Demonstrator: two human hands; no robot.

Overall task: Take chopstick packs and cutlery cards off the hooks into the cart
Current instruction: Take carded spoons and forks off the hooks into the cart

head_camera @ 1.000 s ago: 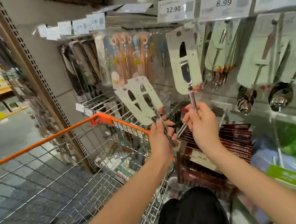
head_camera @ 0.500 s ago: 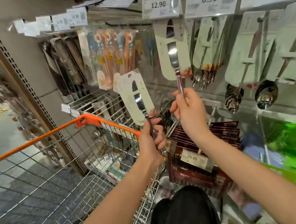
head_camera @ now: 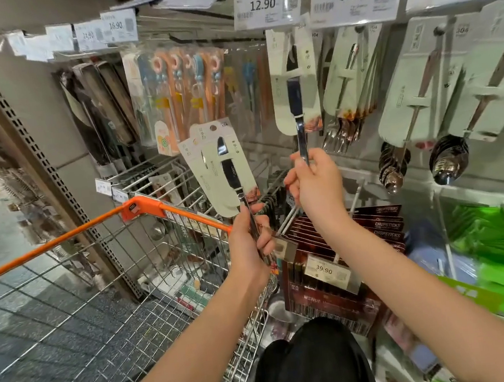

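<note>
My left hand (head_camera: 251,240) grips the handles of two pale knife cards (head_camera: 211,170), held tilted above the right rim of the orange-handled wire cart (head_camera: 140,207). My right hand (head_camera: 315,181) pinches the metal handle of another knife card (head_camera: 281,94) that hangs on its hook under the 12.90 tag. Fork cards (head_camera: 347,78) and spoon cards (head_camera: 432,84) hang further right. Coloured children's chopstick packs (head_camera: 190,85) and dark chopstick packs (head_camera: 102,107) hang to the left. Several packs lie in the cart's far end.
Dark red chopstick boxes (head_camera: 382,227) with a 39.90 tag (head_camera: 327,271) sit on a lower hook below my right hand. Green items (head_camera: 499,245) fill the lower right. A perforated shelf upright (head_camera: 32,158) stands left of the hooks, with an aisle floor beyond.
My right hand has risen with the hanging knife card. The two cards in my left hand have closed together into a stack. The view shifted slightly left.
</note>
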